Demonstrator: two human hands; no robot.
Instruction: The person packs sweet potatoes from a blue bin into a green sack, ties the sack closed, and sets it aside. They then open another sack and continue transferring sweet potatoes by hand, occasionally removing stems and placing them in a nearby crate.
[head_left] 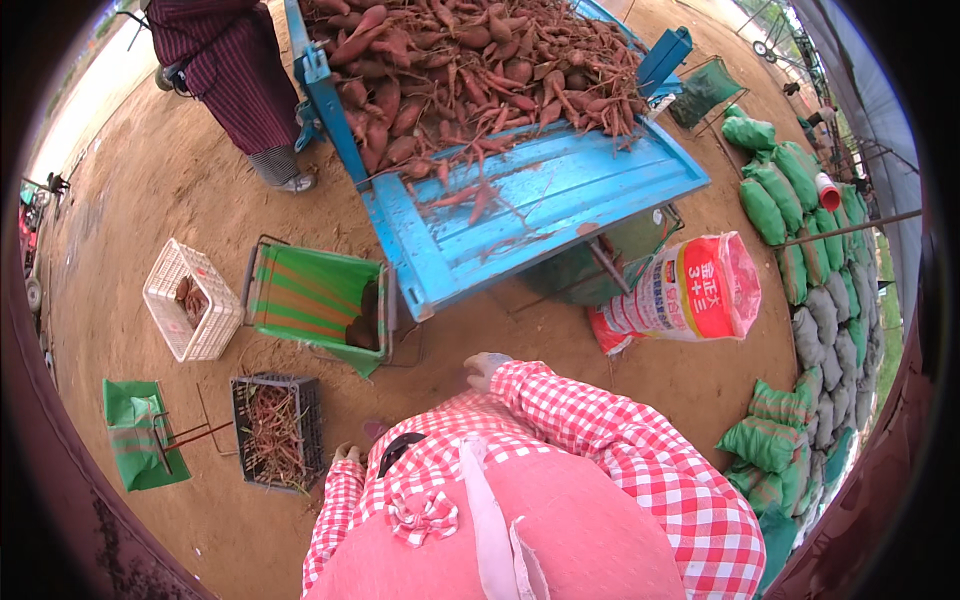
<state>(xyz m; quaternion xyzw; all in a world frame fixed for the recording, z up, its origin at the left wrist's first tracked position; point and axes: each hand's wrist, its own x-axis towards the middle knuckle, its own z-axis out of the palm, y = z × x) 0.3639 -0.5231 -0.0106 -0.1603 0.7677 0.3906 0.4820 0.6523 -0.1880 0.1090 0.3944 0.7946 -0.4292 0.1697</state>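
My right hand (487, 370), in a greyish glove, is held in front of my checked jacket, below the lowered blue tailgate (560, 200). Its fingers look loosely apart and nothing shows in them. Low at my left side, my left hand (346, 453) is close to a black crate (235, 418) of thin reddish roots; its fingers are too small and partly hidden to read. Beyond the tailgate, a heap of sweet potatoes (480, 60) fills the blue truck bed, and a few lie on the tailgate. A green bag on a metal frame (315, 290) stands open at its left, holding something dark.
A white crate (190, 340) with a few sweet potatoes stands left, near another green framed bag (140, 430). A red-and-white printed sack (680, 290) stands right. Filled green sacks (775, 200) are stacked along the right side. Another person (225, 80) stands beside the truck.
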